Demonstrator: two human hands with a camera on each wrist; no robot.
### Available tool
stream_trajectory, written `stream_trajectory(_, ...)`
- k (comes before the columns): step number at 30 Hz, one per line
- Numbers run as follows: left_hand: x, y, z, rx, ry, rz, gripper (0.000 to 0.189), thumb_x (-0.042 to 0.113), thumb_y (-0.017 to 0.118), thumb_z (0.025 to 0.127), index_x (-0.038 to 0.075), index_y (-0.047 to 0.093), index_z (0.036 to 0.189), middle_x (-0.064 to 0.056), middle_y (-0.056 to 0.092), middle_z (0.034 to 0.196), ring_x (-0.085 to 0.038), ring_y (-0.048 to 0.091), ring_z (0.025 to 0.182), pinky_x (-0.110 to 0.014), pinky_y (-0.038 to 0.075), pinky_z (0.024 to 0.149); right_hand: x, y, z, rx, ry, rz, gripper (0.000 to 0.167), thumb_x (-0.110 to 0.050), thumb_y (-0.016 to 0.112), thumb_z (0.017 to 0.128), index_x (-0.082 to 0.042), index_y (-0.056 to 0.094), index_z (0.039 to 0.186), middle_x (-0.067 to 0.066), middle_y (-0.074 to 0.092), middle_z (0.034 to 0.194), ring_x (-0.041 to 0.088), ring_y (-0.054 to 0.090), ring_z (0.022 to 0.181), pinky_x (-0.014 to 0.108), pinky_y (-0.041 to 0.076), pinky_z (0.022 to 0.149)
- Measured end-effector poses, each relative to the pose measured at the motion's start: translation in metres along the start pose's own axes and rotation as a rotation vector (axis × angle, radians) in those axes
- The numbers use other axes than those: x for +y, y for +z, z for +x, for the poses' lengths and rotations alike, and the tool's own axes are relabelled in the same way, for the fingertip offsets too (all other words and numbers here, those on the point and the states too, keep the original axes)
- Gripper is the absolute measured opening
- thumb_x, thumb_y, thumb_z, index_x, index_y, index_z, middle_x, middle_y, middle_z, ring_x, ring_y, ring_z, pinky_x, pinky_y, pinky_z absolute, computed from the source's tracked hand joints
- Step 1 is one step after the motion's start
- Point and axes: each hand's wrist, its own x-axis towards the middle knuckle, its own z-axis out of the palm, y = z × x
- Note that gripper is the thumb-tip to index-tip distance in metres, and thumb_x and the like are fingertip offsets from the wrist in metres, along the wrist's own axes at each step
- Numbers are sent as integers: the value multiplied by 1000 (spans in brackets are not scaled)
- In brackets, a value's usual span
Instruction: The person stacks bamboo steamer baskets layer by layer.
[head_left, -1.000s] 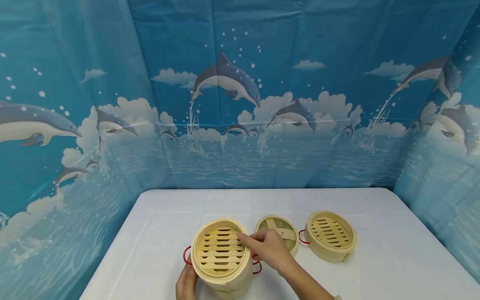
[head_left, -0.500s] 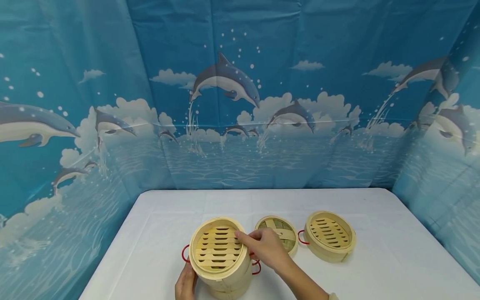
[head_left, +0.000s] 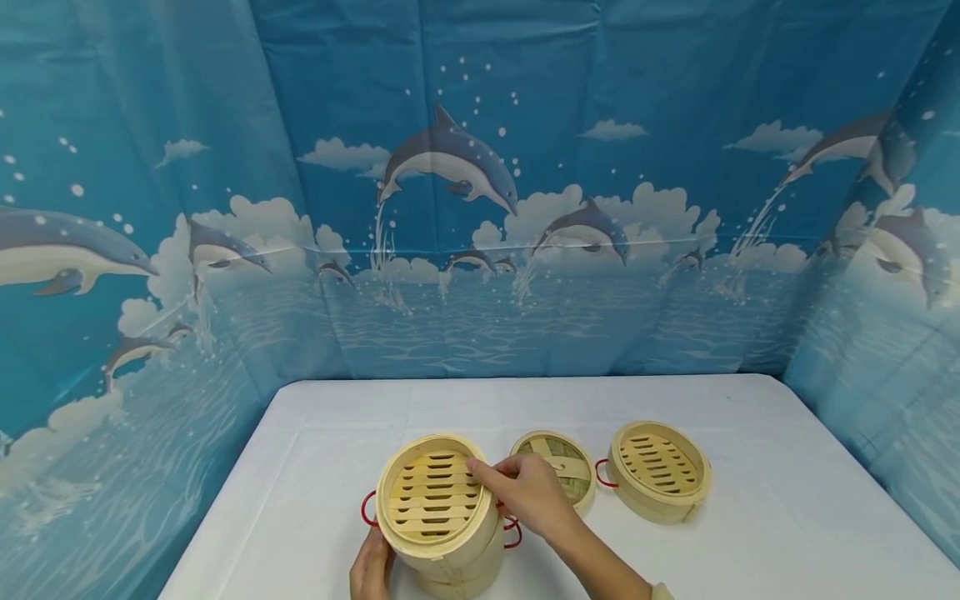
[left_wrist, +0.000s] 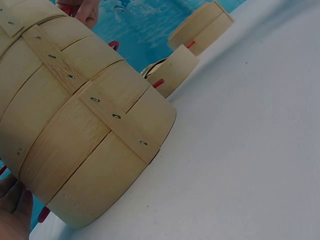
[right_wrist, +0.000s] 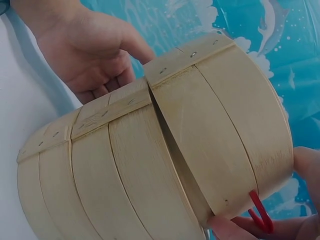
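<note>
A stack of round bamboo steamer baskets (head_left: 472, 575) stands near the front of the table. Its top basket (head_left: 435, 500), slatted inside, sits tilted. In the right wrist view a wedge-shaped gap (right_wrist: 175, 145) shows beneath this basket. My right hand (head_left: 532, 496) pinches the top basket's right side, thumb over the rim and fingertips at the lower edge by a red handle (right_wrist: 261, 215). My left hand (head_left: 372, 567) holds the stack's left side, its fingers bent and one fingertip right at the top basket's lower edge.
Behind my right hand lies a woven bamboo steamer lid (head_left: 583, 475). Another slatted basket (head_left: 660, 471) with a red handle stands to its right. A white cloth covers the table (head_left: 787, 517), and a blue dolphin curtain (head_left: 480, 317) closes off the back and sides.
The top basket has shifted slightly to the left on the stack, with my right hand moving along with it. My left hand stays at the left side.
</note>
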Motion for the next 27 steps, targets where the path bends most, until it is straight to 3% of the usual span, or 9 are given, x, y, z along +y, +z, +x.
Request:
stream_trajectory(6,46,12,-19,-10,-4,-26,54,24,36,100,-16,26,135,-25,30,140,-9,38,120,-12,38,92,-1,1,2,41,-24,-40,52,-52,61,82,-1,71,81,0,61,60,13,57,52,25,49,44)
stream_trajectory(8,50,12,-21,-22,8,-22,55,24,35,100,-17,25,134,-27,28,140,-9,38,119,-11,38,91,-1,2,2,50,-27,-41,52,-52,61,82,-2,71,81,-1,61,59,13,57,51,25,48,44)
stream_trajectory(10,47,11,-21,-24,28,-27,55,24,36,99,-17,26,134,-27,30,139,-10,39,120,-13,39,92,-1,2,1,54,-28,-34,51,-52,61,82,-2,71,80,-1,61,58,13,57,51,26,48,44)
stream_trajectory(14,23,7,-14,-12,97,-66,40,20,37,100,-2,38,134,-6,44,134,-6,43,116,-15,41,91,2,2,-1,38,-37,-11,51,-52,60,83,-2,71,82,0,62,63,14,58,52,27,50,47)
stream_trajectory(18,1,1,-6,-43,154,-92,42,18,36,100,-8,34,134,-7,43,134,-1,45,112,-17,41,92,5,-1,-4,-20,-37,75,54,-47,61,84,5,67,96,5,64,79,15,62,63,31,55,57)
stream_trajectory(19,-1,1,-5,-29,140,-87,43,19,37,100,-8,34,134,0,45,132,3,45,108,-14,41,90,6,-2,-5,-39,-35,109,55,-45,62,85,7,65,101,7,64,85,17,63,66,32,56,60)
stream_trajectory(21,4,1,-6,-33,123,-94,52,22,38,100,-18,28,131,-10,41,135,2,45,109,-14,41,90,6,-3,-6,-73,-27,178,56,-42,63,85,11,62,105,10,64,91,19,64,73,34,57,64)
stream_trajectory(23,12,4,-9,-15,105,-72,52,22,37,100,-20,28,130,-11,41,134,6,46,105,-10,40,87,6,-4,-7,-93,-24,230,55,-39,64,85,13,61,106,12,64,93,22,65,77,35,57,66)
stream_trajectory(27,39,8,-20,-50,102,-57,57,24,36,99,-23,24,129,-35,28,134,7,45,103,-9,40,85,3,-5,-6,-76,-6,262,51,-37,65,85,11,63,98,11,65,86,22,65,75,35,57,64)
